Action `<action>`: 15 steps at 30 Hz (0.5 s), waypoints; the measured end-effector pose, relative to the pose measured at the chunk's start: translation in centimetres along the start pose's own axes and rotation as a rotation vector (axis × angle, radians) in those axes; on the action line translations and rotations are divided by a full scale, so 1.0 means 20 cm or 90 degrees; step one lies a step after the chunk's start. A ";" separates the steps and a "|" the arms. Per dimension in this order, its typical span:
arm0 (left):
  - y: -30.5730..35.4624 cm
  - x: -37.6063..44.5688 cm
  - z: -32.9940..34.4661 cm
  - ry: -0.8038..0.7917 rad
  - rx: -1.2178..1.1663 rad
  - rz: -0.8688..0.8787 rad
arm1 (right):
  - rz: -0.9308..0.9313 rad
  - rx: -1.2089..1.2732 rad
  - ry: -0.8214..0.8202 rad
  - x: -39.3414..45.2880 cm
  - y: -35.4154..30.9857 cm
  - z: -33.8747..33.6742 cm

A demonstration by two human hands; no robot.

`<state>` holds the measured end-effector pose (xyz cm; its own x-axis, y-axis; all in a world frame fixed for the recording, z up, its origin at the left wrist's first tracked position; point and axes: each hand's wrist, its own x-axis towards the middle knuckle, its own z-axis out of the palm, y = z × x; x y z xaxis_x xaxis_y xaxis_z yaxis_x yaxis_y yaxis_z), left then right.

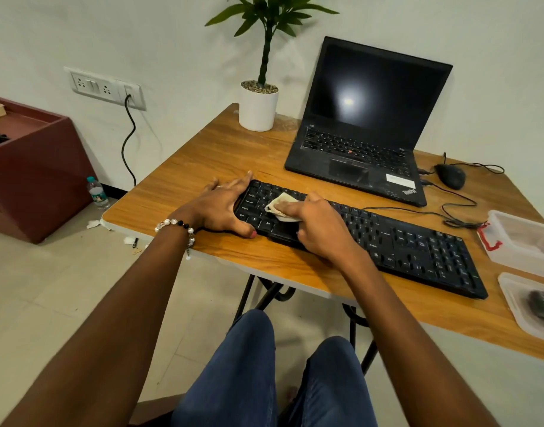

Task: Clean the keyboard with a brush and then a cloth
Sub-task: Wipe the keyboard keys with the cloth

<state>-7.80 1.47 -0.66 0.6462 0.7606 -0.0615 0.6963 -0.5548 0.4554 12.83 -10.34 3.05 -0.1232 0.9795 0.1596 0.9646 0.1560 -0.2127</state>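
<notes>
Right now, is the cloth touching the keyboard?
Touching. The head view shows the right hand pressing the cloth flat onto the keys at the keyboard's left end, no gap visible.

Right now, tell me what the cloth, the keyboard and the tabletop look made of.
Cloth: soft cream fabric, creased under the right hand. Keyboard: black plastic, probably; slight sheen on the keys. Tabletop: wood-grain finish, perhaps laminate; pale edge band showing.
</notes>
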 end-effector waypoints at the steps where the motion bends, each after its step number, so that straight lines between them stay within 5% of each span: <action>1: 0.00 0.00 0.00 -0.001 -0.001 -0.001 | -0.032 0.011 -0.029 -0.02 0.03 -0.03; 4: 0.01 -0.01 -0.01 -0.004 -0.010 -0.007 | -0.043 -0.027 -0.053 -0.02 0.15 -0.07; 10: 0.01 -0.01 -0.01 -0.008 -0.014 -0.014 | 0.145 -0.029 0.061 0.04 0.04 -0.01; 15: 0.02 -0.01 -0.01 -0.012 -0.018 -0.013 | -0.010 0.033 -0.012 -0.02 -0.08 0.02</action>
<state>-7.65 1.23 -0.24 0.6382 0.7648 -0.0882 0.7007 -0.5295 0.4782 11.14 -10.99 2.87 -0.1436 0.9789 0.1456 0.9492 0.1778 -0.2596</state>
